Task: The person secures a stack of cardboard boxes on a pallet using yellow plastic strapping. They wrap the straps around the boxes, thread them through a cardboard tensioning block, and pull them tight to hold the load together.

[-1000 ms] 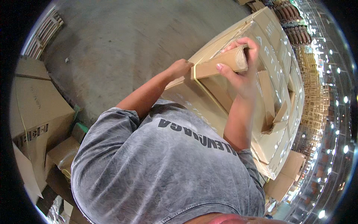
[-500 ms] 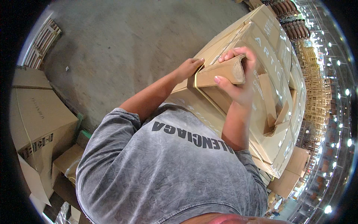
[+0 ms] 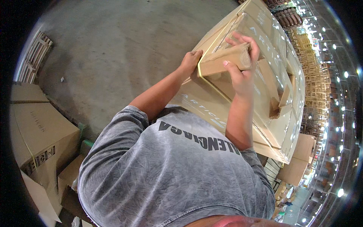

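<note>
A large stack of brown cardboard boxes (image 3: pixel 261 128) with white lettering stands before me, bound with a yellow strap (image 3: pixel 214 87). A folded cardboard piece (image 3: pixel 221 62), bent lengthwise with a layered end, lies over the near top edge, its left part under the strap. My right hand (image 3: pixel 244 62) is closed round the right end of this piece, thumb on the near side and fingers over the far side. At the stack's left corner, beside the strap, my left hand (image 3: pixel 190 63) has its fingers curled in; what they grip is hidden.
Another strapped carton (image 3: pixel 45 128) stands at the left, with loose cardboard beside it. A wooden pallet (image 3: pixel 34 56) is at the far left on the concrete floor (image 3: pixel 124 41). Stacked wooden frames (image 3: pixel 315 83) line the right, and a smaller carton (image 3: pixel 298 151) stands behind the stack.
The view has shifted slightly. My left hand stays at the corner by the strap. My right hand keeps hold of the folded cardboard's end, its upper fingers now lifted a little more.
</note>
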A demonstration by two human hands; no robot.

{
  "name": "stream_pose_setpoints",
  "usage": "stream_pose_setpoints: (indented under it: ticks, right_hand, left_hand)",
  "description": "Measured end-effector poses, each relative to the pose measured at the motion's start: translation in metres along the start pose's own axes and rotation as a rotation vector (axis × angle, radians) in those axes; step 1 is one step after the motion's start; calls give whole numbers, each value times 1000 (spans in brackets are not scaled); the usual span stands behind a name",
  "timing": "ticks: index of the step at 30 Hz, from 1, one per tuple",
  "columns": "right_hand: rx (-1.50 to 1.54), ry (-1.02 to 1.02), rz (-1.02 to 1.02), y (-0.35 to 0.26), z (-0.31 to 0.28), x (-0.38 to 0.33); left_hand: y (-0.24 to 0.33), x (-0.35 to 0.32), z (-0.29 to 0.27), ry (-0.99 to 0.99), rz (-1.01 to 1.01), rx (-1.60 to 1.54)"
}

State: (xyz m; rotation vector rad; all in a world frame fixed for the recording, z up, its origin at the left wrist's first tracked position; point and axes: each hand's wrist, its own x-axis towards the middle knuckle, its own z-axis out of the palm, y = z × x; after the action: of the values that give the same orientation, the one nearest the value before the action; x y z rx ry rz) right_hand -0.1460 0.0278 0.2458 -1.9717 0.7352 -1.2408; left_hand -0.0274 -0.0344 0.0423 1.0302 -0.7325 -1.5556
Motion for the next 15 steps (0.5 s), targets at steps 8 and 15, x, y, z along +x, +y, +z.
stream_pose_setpoints:
  ticks: [8, 15]
  right_hand:
    - [186, -111, 132, 3, -13, 18]
    - [191, -197, 89, 7, -15, 24]
  left_hand:
    - [-15, -23, 4, 104, 17, 85]
    - [5, -33, -1, 10, -57, 228]
